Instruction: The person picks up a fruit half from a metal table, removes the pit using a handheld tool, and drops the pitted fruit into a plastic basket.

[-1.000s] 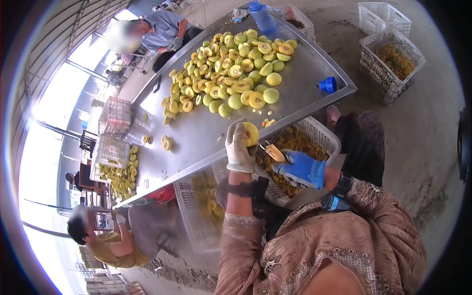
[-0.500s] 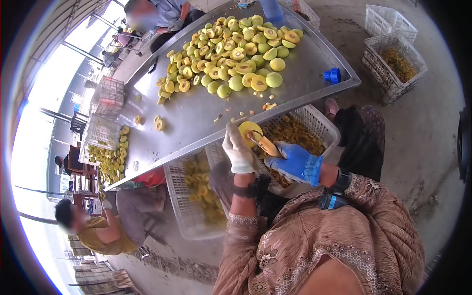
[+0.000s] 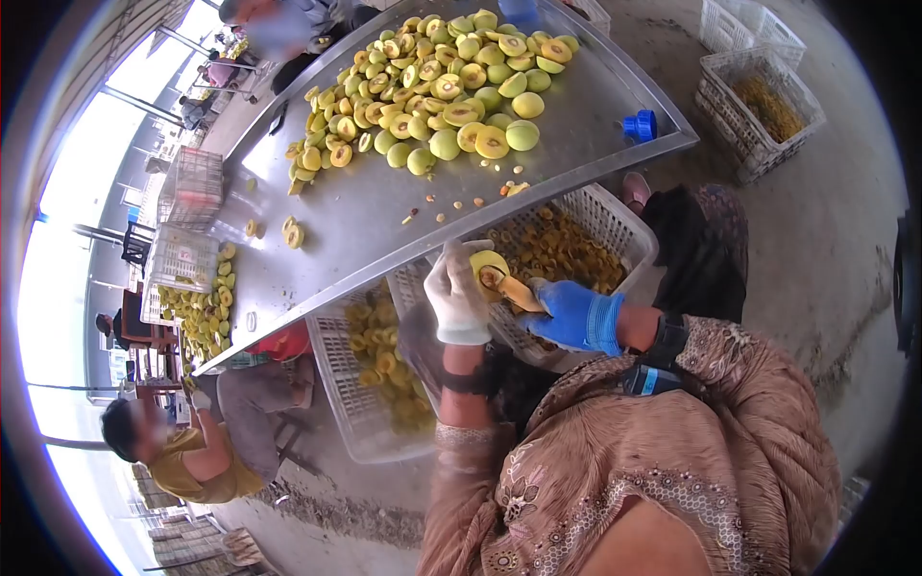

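My left hand (image 3: 457, 296), in a white glove, is closed around a halved yellow-green stone fruit (image 3: 489, 263), cut face toward me. My right hand (image 3: 576, 315), in a blue glove, grips a pitting tool (image 3: 521, 295) by its light wooden handle. The tool's metal end is against the fruit's middle, where a brown hollow shows. Both hands are above a white crate (image 3: 642, 242) holding orange-brown fruit scraps (image 3: 567, 252), just off the near edge of the metal table (image 3: 384, 226). On that table lies a large heap of fruit halves (image 3: 423, 96).
A blue cap (image 3: 640, 125) sits at the table's right corner. Beside my legs stands a crate of yellow fruit halves (image 3: 370, 422). Further crates (image 3: 759, 115) stand on the floor at upper right. A co-worker (image 3: 192, 442) sits at lower left; another person (image 3: 298, 29) is beyond the table.
The view has shifted slightly. The tool has turned in the fruit half, its metal loop is now less visible, and the fruit is tilted differently in my left hand.
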Available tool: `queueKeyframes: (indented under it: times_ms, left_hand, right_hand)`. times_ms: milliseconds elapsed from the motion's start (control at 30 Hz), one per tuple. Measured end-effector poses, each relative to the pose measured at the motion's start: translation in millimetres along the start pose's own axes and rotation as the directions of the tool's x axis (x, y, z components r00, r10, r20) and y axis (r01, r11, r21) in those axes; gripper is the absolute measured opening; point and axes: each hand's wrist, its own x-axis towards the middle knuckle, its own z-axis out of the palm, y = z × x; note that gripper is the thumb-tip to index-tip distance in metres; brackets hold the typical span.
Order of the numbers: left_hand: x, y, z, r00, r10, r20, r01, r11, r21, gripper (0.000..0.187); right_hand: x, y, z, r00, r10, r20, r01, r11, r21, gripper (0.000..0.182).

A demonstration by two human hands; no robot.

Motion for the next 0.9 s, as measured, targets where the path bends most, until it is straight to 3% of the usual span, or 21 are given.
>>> queueKeyframes:
  times_ms: [67,167,267,367,500,533,633,667,733,800,867,900]
  left_hand:
    - [2.4,3.9,-0.9,0.991,-0.089,0.097,0.087,0.996,0.026,0.060]
    - [6.0,10.7,-1.5,0.976,-0.164,0.143,0.136,0.973,0.186,0.062]
    - [7.7,4.3,-4.9,0.982,-0.120,0.143,0.106,0.989,0.102,0.067]
    - [0.8,-9.3,-5.5,0.995,-0.099,0.033,0.103,0.984,-0.145,0.067]
    - [-15.3,-20.7,19.8,0.986,-0.048,-0.161,0.007,0.969,-0.246,0.075]
    - [-9.0,-37.2,11.4,0.990,0.075,-0.119,-0.095,0.981,-0.172,0.060]
    - [-12.9,-18.9,22.0,0.983,-0.182,-0.023,0.162,0.919,-0.359,0.049]
    - [-10.8,-16.3,24.1,0.980,-0.197,-0.019,0.173,0.899,-0.403,0.041]
    - [-7.0,-2.5,20.3,0.943,-0.313,0.113,0.332,0.859,-0.389,0.042]
    - [-5.9,1.7,20.4,0.916,-0.360,0.179,0.402,0.830,-0.386,0.042]
    - [-5.4,8.4,19.6,0.912,-0.321,0.255,0.396,0.850,-0.347,0.043]
    - [-5.8,12.4,19.3,0.908,-0.303,0.288,0.391,0.859,-0.329,0.043]
  right_hand:
    - [-2.9,-6.4,-8.5,0.989,0.097,0.114,-0.098,0.995,0.002,0.044]
    - [2.7,12.7,-1.1,0.985,0.079,0.151,-0.092,0.993,0.079,0.043]
    - [-4.5,-4.2,-6.6,0.975,0.124,0.184,-0.178,0.933,0.313,0.039]
    - [-8.0,-13.5,0.9,0.976,0.173,0.129,-0.214,0.854,0.474,0.034]
    - [-3.8,-10.3,7.3,0.958,0.213,0.194,-0.286,0.776,0.562,0.028]
    - [-3.1,-11.0,7.0,0.942,0.232,0.241,-0.330,0.766,0.551,0.027]
    - [-4.1,-9.3,5.3,0.905,0.255,0.340,-0.414,0.716,0.562,0.022]
    - [-5.2,-7.4,3.6,0.895,0.256,0.364,-0.432,0.695,0.575,0.020]
    - [-14.7,-1.0,-1.2,0.880,0.056,0.472,-0.463,0.318,0.827,0.017]
    - [-21.4,5.8,-4.8,0.879,-0.084,0.470,-0.450,0.181,0.874,0.017]
    - [-23.0,10.8,-6.3,0.883,-0.138,0.448,-0.380,0.348,0.857,0.020]
    - [-24.6,11.3,-6.7,0.859,-0.165,0.484,-0.423,0.304,0.854,0.020]
